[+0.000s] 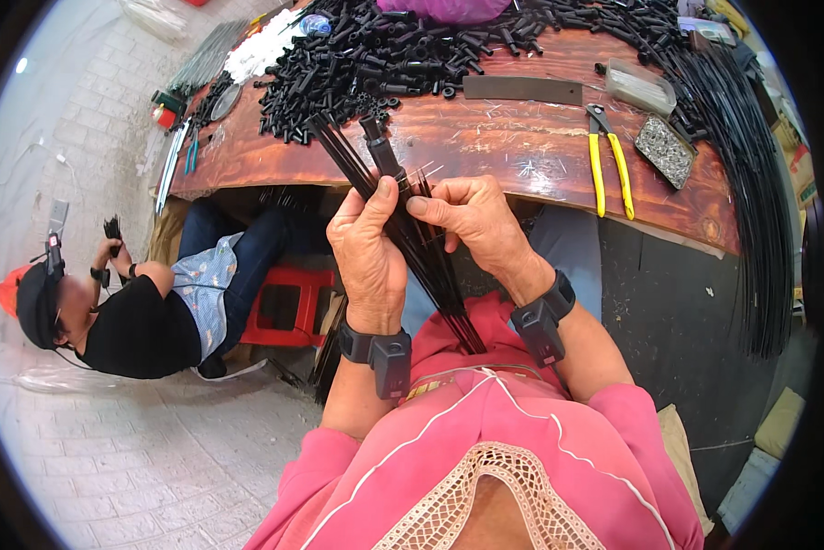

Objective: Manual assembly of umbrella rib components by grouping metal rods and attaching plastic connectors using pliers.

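My left hand (371,252) is closed round a bundle of thin black rods (444,298), its thumb pressed on the front. The bundle slants from the table edge down toward my lap. Among the rods' upper ends stands a stepped black plastic tube (382,151), leaning up and to the left. My right hand (485,220) pinches at the bundle's right side just below the tube, thumb in front and fingers curled behind. A few fine light wires (426,171) stick out above the right thumb. The exact spot between the right fingertips is partly hidden.
Black plastic tubes (366,60) heap at the table's back. A flat dark bar (522,89), yellow-handled cutters (624,179), a clear box (639,87) and a tray of metal bits (666,151) lie right. Long black rods (760,211) overhang the right edge. A person (146,316) sits left.
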A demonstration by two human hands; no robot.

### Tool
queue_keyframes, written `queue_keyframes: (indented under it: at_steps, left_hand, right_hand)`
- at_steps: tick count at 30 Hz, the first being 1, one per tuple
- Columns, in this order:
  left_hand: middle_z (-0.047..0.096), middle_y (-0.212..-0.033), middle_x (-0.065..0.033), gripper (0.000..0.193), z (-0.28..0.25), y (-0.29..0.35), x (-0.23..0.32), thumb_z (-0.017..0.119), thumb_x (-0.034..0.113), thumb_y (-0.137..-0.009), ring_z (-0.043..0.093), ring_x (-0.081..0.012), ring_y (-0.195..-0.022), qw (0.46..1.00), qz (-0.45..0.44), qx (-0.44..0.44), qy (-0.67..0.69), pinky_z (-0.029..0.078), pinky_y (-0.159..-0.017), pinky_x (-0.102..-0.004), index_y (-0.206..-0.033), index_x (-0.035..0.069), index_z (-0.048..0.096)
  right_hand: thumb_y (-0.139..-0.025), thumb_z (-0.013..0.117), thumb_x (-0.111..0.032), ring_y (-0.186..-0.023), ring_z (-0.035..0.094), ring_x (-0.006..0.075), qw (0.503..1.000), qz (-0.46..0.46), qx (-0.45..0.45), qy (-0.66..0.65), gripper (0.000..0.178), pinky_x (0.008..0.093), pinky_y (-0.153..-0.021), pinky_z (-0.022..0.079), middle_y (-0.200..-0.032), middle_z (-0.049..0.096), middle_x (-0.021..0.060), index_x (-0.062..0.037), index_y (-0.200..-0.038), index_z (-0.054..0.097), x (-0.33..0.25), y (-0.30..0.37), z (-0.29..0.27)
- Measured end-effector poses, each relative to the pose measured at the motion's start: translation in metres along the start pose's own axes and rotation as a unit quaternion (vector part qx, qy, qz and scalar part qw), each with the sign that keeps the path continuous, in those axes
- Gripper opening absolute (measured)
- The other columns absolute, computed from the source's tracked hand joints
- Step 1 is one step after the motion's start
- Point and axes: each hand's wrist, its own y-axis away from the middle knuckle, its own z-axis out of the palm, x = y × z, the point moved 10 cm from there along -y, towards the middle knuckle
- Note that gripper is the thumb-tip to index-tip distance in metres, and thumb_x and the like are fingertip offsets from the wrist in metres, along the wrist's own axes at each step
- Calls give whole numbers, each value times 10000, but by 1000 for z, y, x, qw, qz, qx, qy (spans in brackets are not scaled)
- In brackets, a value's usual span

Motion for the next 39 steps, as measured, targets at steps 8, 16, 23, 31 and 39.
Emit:
queue_keyframes:
  at_steps: [8, 16, 23, 31, 39]
  left_hand:
    - [682, -970, -87, 176, 3, 1, -2, 638, 84, -929, 642, -151, -856, 999, -34, -26, 30, 507, -797, -277, -1072, -18, 627]
    - [683, -974, -161, 261, 2, 2, 3, 594, 207, -969, 681, -233, -870, 998, -38, -48, -23, 564, -805, -339, -1075, -31, 585]
    - [697, -869, -97, 144, -7, -1, 20, 660, 118, -921, 656, -145, -739, 993, -5, -6, -115, 533, -691, -267, -947, -23, 664]
    - [680, -864, -106, 166, -14, -9, 13, 633, 150, -947, 669, -178, -751, 998, 3, 22, -61, 550, -685, -290, -932, -15, 614]
    - [680, -884, -125, 196, -9, -1, 13, 618, 174, -959, 676, -196, -758, 998, 19, 10, -55, 563, -706, -308, -969, -21, 597]
  right_hand:
    - [-841, 762, -280, -449, 464, 8, 999, 45, -10, -8, 274, 165, -367, 324, -616, 601, -25, -19, -765, 727, 3, 4, 5]
    - [-855, 749, -270, -467, 445, 9, 999, -5, 38, -34, 319, 164, -367, 306, -623, 569, -27, -42, -654, 652, -3, 13, 15]
    - [-858, 746, -211, -456, 466, 8, 999, -7, 48, -5, 249, 174, -375, 326, -591, 592, -22, -3, -733, 693, 2, 10, 16]
    - [-851, 723, -172, -558, 455, 28, 990, -47, 96, 92, 286, 268, -495, 389, -568, 564, -21, 42, -669, 668, -1, 4, 17]
    - [-851, 714, -178, -583, 474, 37, 985, -63, 88, 136, 288, 288, -524, 421, -562, 573, 20, 60, -700, 658, -8, 7, 16]
